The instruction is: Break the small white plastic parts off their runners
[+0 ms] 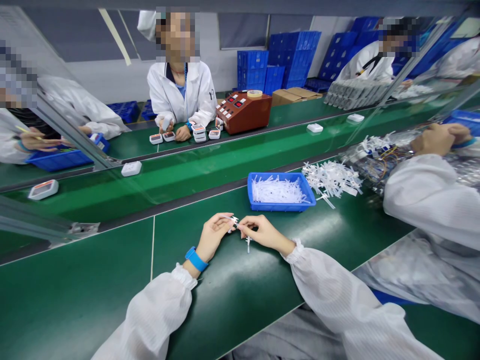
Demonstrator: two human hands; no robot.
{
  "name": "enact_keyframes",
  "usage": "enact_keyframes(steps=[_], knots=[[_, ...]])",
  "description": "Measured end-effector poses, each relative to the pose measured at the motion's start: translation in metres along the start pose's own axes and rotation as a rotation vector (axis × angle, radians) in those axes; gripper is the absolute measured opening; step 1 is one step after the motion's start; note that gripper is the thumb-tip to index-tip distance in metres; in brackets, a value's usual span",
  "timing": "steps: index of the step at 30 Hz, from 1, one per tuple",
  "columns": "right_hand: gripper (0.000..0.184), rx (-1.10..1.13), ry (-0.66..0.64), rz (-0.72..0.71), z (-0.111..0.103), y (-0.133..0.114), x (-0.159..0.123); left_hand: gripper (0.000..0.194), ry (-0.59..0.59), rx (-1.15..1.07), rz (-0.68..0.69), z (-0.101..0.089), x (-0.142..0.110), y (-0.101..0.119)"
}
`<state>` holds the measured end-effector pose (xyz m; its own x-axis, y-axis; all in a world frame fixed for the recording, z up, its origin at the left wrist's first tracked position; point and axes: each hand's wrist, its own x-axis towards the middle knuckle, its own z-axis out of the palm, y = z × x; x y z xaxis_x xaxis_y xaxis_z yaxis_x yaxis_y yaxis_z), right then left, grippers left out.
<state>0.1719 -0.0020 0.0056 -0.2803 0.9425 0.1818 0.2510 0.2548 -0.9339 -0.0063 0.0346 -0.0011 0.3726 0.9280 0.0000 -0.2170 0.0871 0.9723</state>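
Between my fingertips, in the middle of the view, is a small white plastic piece. My left hand, with a blue strap at the wrist, pinches it from the left. My right hand closes thumb and forefinger on its other side, and what exactly those fingers grip is too small to make out. Just below the right fingers is another small white plastic part. Beyond my hands stands a blue tray filled with thin white strips. To the tray's right lies a loose heap of white plastic parts.
A green conveyor belt runs behind the green worktable, carrying white devices. A co-worker's sleeve reaches in at right beside wired parts. Across the belt, a person sits by a red-brown box.
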Motion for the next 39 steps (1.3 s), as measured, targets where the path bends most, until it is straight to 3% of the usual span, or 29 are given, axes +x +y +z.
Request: enact_keyframes(steps=[39], knots=[[0.034, -0.11, -0.004, -0.051, -0.0005, -0.0065, -0.0014, 0.025, -0.049, 0.159, 0.034, -0.0001, -0.0025, 0.0066]])
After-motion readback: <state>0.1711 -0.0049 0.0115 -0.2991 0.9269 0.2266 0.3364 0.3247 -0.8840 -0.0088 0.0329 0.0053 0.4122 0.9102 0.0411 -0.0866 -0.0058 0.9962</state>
